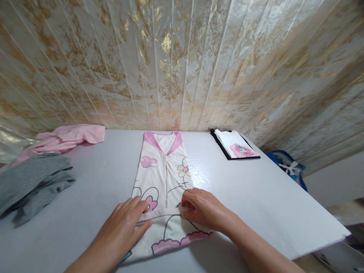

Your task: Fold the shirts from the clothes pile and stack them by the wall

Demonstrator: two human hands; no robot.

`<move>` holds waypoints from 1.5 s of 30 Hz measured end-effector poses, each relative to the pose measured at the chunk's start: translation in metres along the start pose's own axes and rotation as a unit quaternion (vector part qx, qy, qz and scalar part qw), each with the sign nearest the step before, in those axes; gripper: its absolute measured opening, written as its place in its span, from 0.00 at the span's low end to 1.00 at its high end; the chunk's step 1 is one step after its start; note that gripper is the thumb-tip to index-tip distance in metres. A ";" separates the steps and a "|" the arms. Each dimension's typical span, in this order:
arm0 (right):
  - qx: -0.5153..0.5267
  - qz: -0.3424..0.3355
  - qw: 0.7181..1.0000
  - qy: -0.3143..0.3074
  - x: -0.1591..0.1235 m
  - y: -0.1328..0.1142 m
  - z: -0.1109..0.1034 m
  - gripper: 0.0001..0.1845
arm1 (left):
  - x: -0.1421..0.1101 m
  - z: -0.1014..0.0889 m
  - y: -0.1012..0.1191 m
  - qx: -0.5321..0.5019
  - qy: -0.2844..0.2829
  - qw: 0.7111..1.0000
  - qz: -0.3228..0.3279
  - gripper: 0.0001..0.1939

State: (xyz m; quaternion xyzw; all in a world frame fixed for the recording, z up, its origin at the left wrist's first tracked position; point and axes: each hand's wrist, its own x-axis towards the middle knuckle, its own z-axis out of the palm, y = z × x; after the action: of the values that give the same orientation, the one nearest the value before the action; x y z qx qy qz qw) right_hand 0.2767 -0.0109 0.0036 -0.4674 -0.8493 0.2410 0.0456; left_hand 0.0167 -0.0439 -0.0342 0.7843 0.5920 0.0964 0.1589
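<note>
A cream-white shirt [153, 182] with a pink V-shaped collar and printed flowers and hearts lies in a long, narrow shape on the table, its collar away from me. Its lower part is folded up, so the hem band crosses the front. My left hand [127, 227] grips the left end of that band, thumb below it and fingers above. At the band's right end, my right hand [203, 208] pinches the cloth with curled fingers. Some fingertips of both hands are hidden by the hands themselves.
On the white table [256, 204], a pink garment [76, 134] and a grey garment [36, 178] lie loosely at left. A folded white shirt [234, 142] rests on black cloth [220, 146] at back right. A patterned curtain [170, 68] hangs behind. Beyond the right edge is a blue bag [287, 165].
</note>
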 end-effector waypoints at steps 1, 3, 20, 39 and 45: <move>-0.001 0.004 1.000 -0.004 0.000 0.000 -0.001 0.05 | 0.001 0.000 0.000 -0.004 -0.004 1.000 0.003 0.06; -0.001 0.003 1.000 -0.008 -0.001 0.000 -0.001 0.04 | 0.002 0.000 0.001 -0.015 -0.013 1.000 0.013 0.03; 0.048 -0.058 0.993 -0.087 -0.004 -0.007 -0.004 0.06 | 0.118 -0.021 0.010 0.014 0.085 0.992 0.088 0.17; 0.139 -0.005 0.989 -0.056 0.082 0.068 -0.074 0.15 | 0.163 0.000 0.000 0.082 0.115 0.990 0.020 0.25; -0.039 0.102 0.978 0.178 0.190 0.129 -0.088 0.18 | 0.214 -0.013 -0.053 0.093 0.192 0.977 -0.028 0.21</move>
State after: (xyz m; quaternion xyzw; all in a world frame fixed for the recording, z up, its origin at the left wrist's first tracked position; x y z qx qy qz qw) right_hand 0.2963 0.2342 -0.0055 -0.5887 -0.7840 0.1240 0.1530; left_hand 0.0247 0.1768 -0.0496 0.7457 0.6394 0.1849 -0.0285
